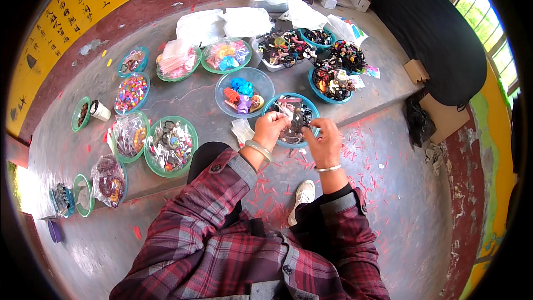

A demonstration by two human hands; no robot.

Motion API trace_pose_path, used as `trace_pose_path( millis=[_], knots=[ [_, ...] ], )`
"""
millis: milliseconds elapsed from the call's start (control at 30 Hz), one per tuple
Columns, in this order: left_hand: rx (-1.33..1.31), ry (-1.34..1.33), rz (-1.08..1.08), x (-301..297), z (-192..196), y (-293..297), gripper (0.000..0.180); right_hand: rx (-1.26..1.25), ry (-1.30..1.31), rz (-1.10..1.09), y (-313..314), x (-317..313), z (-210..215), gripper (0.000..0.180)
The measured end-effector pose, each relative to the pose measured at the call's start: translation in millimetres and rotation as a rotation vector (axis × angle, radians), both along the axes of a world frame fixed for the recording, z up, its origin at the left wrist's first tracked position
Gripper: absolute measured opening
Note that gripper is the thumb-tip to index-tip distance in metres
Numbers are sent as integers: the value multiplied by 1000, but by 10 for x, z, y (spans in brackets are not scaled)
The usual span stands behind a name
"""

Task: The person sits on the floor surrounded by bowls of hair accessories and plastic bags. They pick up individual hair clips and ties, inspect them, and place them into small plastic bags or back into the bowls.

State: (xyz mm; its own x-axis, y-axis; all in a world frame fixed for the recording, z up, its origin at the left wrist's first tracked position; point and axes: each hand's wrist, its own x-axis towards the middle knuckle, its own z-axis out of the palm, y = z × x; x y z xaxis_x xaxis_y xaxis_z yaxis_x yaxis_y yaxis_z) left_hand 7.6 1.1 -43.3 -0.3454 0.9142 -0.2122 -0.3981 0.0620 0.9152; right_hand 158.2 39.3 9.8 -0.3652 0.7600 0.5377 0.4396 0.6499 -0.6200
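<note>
My left hand (pixel 270 129) is over the near left side of a blue basin (pixel 314 108), thumb and fingertips pinched together. Across from it my right hand (pixel 325 143) hovers at the basin's near right rim, its thumb and forefinger also drawn together. Whatever small thing they grip is too fine to make out. Dark brown, black and whitish small pieces (pixel 297 112) fill the basin, some in clear wrapping. Beyond the left hand, a clear bluish bowl (pixel 221 85) holds blue, orange and purple hair claws (pixel 242 90).
Several basins of small goods stand along the grey ledge (pixel 183 95), including multicoloured beads (pixel 131 92) and dark hair ties (pixel 347 55). White plastic bags (pixel 201 26) lie behind. A black cover (pixel 425 33) hangs at the right. Red scraps (pixel 361 169) litter the floor around my white shoe (pixel 303 195).
</note>
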Motion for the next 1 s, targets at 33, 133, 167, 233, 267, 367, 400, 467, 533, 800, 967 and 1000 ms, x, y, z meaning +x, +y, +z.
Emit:
trace_pose_path(
  millis=[33, 133, 167, 233, 267, 367, 400, 467, 533, 800, 967, 1000],
  knots=[
    [8, -23, -5, 17, 26, -5, 15, 62, -89, 57, -66, -43, 37, 27],
    [-1, -190, -32, 99, 91, -21, 14, -65, -113, 11, -139, -127, -85, 35],
    [22, -193, -41, 105, 89, -24, 13, -152, -61, 5, -135, -152, -114, 41],
    [34, -214, -21, 121, 50, -27, 12, -92, -103, -10, -113, -135, -96, 42],
    [38, -225, -9, 117, 14, -24, 12, -63, -123, -17, -110, -139, -78, 42],
    [47, -149, 75, 106, -49, 2, 9, 244, -321, -71, -215, -162, 26, 42],
    [51, -216, 94, 137, -14, 4, 8, 220, -358, -66, -225, -170, 1, 41],
    [59, -348, 138, 203, 80, -9, 6, 173, -429, -52, -242, -205, -59, 40],
    [43, -269, 149, 233, -4, 18, 6, 136, -437, -22, -266, -217, -51, 36],
    [62, -151, -77, 257, -79, 16, 24, 1, -349, -4, -122, -165, -225, 23],
    [185, 1, -234, 254, -49, -4, 33, -280, -176, -175, 40, -67, -310, 15],
    [206, 65, -256, 258, -37, -2, 34, -410, -43, -132, 113, -20, -389, 15]
  ],
)
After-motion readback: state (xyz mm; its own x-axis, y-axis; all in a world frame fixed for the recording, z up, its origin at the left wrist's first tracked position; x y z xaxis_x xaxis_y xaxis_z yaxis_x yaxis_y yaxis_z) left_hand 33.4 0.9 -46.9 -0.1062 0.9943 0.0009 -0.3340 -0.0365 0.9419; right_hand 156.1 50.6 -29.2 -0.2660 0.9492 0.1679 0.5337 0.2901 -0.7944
